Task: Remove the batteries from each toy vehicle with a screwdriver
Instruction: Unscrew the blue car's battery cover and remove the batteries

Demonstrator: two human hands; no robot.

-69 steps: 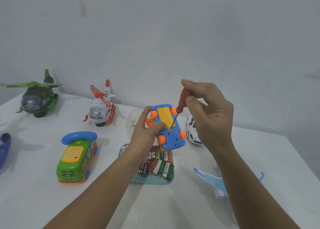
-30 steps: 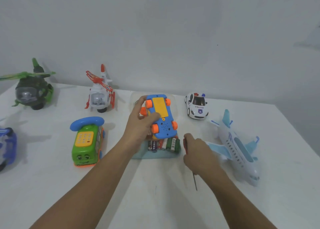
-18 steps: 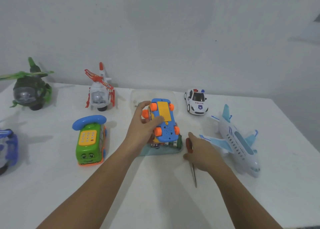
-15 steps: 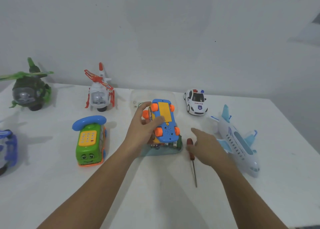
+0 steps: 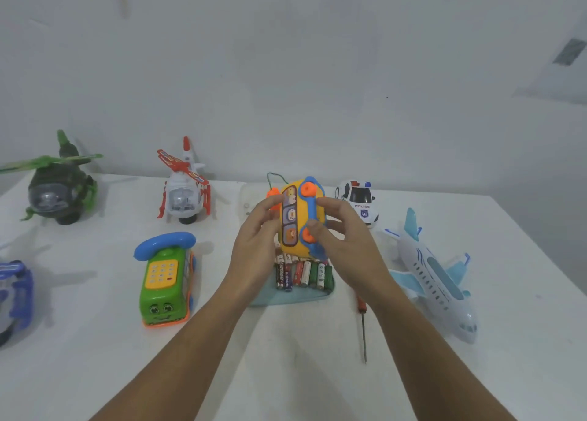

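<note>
- Yellow-and-blue toy car (image 5: 298, 220): held above the tray (image 5: 286, 298), now tipped on its side.
- Left hand (image 5: 254, 242), right hand (image 5: 346, 239): fingers curled round the car.
- Screwdriver (image 5: 362, 319): put down, right of the tray; unscrewing looks finished.

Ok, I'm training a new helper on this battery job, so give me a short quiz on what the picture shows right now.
1. True or false: the screwdriver lies on the table, in neither the left hand nor the right hand.
2. The yellow and blue toy car is held by: A the left hand only; B the right hand only; C both hands.
3. What holds the loose batteries?
Key: 1 true; 2 C; 3 the pale blue tray.
</note>
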